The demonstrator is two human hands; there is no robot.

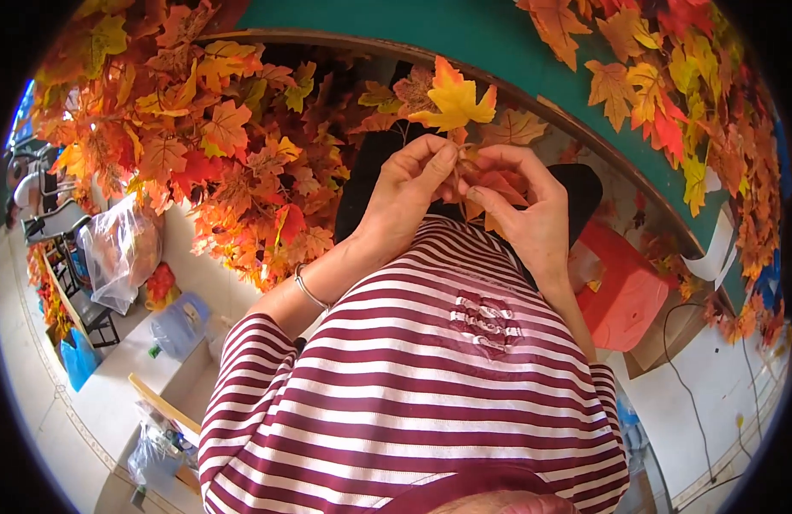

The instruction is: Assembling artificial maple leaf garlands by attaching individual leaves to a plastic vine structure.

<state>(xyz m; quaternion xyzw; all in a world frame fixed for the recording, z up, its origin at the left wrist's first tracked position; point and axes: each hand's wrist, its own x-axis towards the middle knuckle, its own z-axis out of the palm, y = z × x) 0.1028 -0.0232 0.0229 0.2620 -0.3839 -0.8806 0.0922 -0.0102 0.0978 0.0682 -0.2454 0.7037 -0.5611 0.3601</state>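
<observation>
Left hand point(406, 193) and right hand point(523, 206) raised together at chest height, each grip pinched shut on stem of yellow artificial maple leaf point(454, 101), leaf upright above fingertips, heap of orange leaves point(216, 154) left on bench.

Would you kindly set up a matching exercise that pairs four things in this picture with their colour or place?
Things:
1. leaf above the hands
2. bracelet
3. stool
4. bag

Descriptions:
A. clear plastic, far left
B. yellow, held up at its stem
C. red, at the right under the table edge
D. silvery, on the left wrist

Pairs: 1-B, 2-D, 3-C, 4-A
</observation>
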